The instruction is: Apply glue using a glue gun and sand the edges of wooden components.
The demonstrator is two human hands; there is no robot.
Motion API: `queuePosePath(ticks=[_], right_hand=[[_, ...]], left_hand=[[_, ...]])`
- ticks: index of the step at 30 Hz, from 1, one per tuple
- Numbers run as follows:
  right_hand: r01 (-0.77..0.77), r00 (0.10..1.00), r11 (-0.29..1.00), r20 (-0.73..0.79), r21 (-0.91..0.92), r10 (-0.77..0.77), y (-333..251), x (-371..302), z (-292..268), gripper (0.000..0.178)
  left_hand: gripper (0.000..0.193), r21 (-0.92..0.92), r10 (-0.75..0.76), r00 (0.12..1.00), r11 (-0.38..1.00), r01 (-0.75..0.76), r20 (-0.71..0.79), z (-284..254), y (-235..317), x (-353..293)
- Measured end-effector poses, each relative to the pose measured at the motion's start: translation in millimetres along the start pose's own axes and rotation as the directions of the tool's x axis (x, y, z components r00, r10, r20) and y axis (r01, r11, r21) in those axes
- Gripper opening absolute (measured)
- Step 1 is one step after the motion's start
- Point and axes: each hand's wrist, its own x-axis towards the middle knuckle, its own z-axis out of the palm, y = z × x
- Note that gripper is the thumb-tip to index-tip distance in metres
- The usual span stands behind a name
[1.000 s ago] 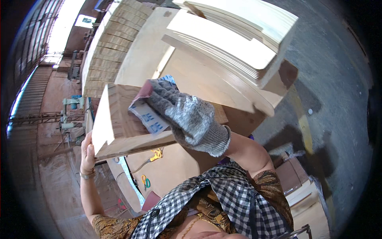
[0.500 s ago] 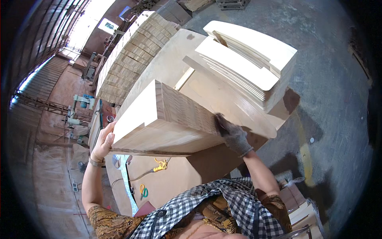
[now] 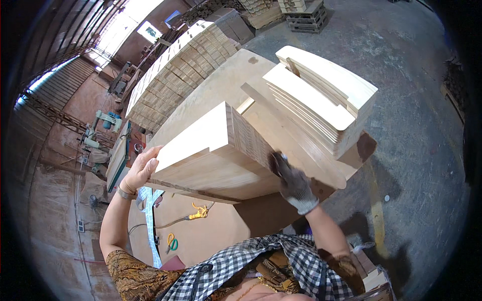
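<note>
A thick stack of pale wooden boards (image 3: pixel 211 168) is tilted over the table in front of me, its layered edges turned to the right. My left hand (image 3: pixel 142 169), bare, is closed round the stack's left end, with the thumb near the top face. At the right end, my right hand (image 3: pixel 296 185) wears a grey knitted glove with darkened fingertips. Its fingers curl against the layered side; their far ends are partly hidden. Below the stack, a yellow air blow gun (image 3: pixel 199 210) on a hose and small scissors (image 3: pixel 172 242) with yellow and green handles lie on the table.
Another stack of curved, notched boards (image 3: pixel 321 95) stands at the table's (image 3: pixel 201 231) right side. Piled wooden blocks (image 3: pixel 181 70) line its far left. A flat wooden strip (image 3: pixel 261 100) lies between them. Further off are a pallet (image 3: pixel 307 20) and machines (image 3: pixel 108 120) at left.
The whole view has shifted slightly. Relative to the table, the stack of boards has moved a little to the right, with both hands staying at its ends.
</note>
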Motion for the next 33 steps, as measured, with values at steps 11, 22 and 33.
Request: queuePosePath(ticks=[11,22,33], right_hand=[[0.436,0.738,0.831,-0.392,-0.345,-0.549,-81.9,89.3,-50.8,0.060],[-0.050,0.999,0.978,-0.011,-0.205,0.048,-2.0,-14.9,16.8,0.072],[0.490,0.637,0.649,-0.269,-0.582,-0.723,-99.4,81.7,-63.4,0.033]], left_hand=[[0.072,-0.046,0.052,0.998,0.998,-0.051,0.022,1.3,-4.6,-2.2],[0.084,-0.086,0.120,0.992,0.989,-0.116,0.043,1.0,-5.6,6.4],[0.074,-0.101,0.134,0.991,0.986,-0.131,0.025,4.7,-1.3,2.6]])
